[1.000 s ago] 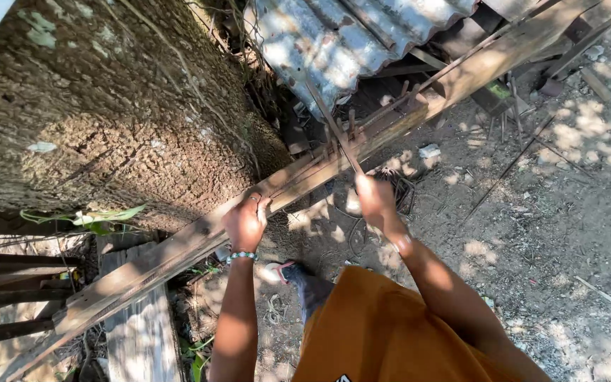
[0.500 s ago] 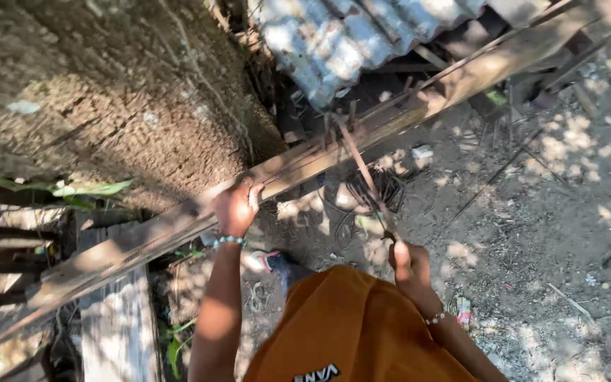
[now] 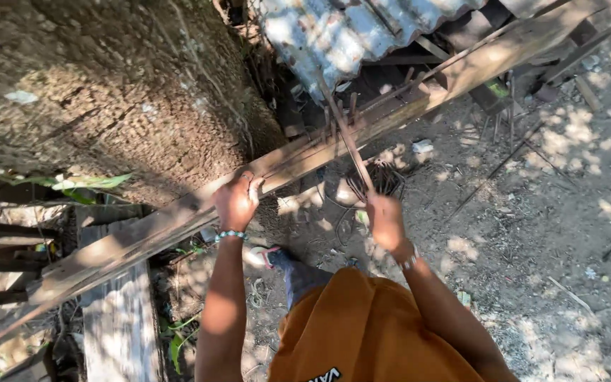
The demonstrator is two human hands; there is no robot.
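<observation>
The left hand (image 3: 236, 200) clasps a long, weathered plank (image 3: 334, 145) running diagonally beside a rough-barked trunk (image 3: 107, 92). The right hand (image 3: 386, 221) is closed around a thin, rusty rod (image 3: 348, 138) slanting up across the plank toward dented corrugated sheet (image 3: 341, 32).

I see a long weathered wooden plank (image 3: 334, 145) running slantwise from lower left to upper right, rough, grey-brown and splintered along its edge. A thin rusty rod (image 3: 348, 138) crosses over it, tilted, its upper end toward the corrugated sheet.
</observation>
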